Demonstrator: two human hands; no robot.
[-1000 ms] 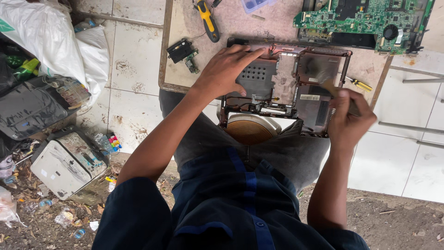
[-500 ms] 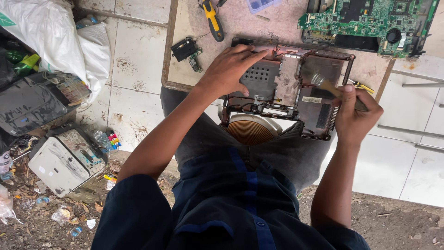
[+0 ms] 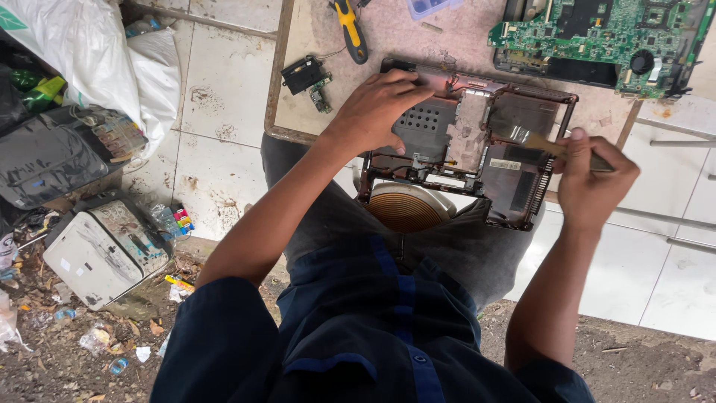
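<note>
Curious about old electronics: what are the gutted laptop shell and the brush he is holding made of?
Laptop shell: seemingly dark moulded plastic, matt and dusty, with vent slots. Brush in the right hand: pale bristles, handle hidden, possibly wood. Left hand steadies the shell.

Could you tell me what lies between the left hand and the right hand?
In the head view, the stripped laptop base spans it: the left hand presses its left part, and the right hand holds a brush over its right.

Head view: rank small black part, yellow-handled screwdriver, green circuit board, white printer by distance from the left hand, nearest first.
From the left hand, which rests on the laptop shell:
1. Small black part, on the board just beside it.
2. Yellow-handled screwdriver, at the top edge.
3. Green circuit board, top corner beyond the shell.
4. White printer, down on the floor.
</note>
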